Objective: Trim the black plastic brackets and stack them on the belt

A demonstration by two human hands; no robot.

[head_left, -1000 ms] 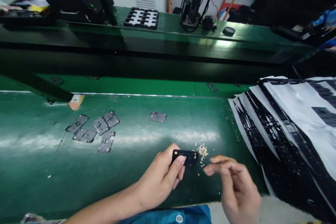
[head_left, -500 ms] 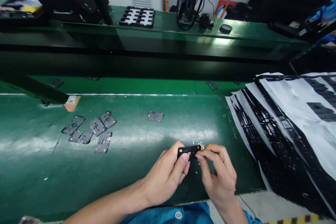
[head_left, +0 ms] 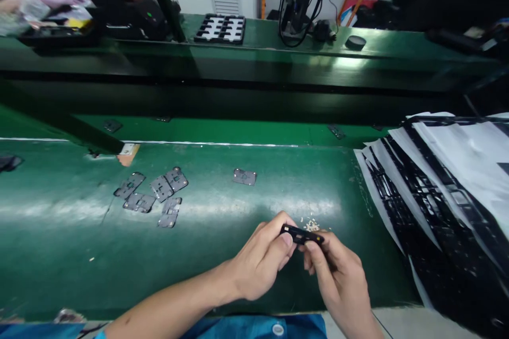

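Note:
A small black plastic part (head_left: 302, 235) is held between both hands above the green bench. My left hand (head_left: 264, 259) grips its left end, thumb on the near side. My right hand (head_left: 338, 270) pinches the right end between thumb and fingers. Tiny pale bits (head_left: 311, 224) lie on the bench just behind the part. Farther back, a single flat dark plate (head_left: 244, 176) lies alone, and several similar plates (head_left: 139, 202) lie grouped to the left.
Stacked black sheets with white liners (head_left: 421, 185) cover the right side. A green post (head_left: 79, 127) slants in from the left. On the raised shelf (head_left: 262, 37) stand a black tray with white slots (head_left: 221, 28) and a round black object (head_left: 355, 42).
My right hand has shifted from picking at the part's right corner to gripping its right end. The part is now tilted down to the right. The camera view has shifted somewhat left.

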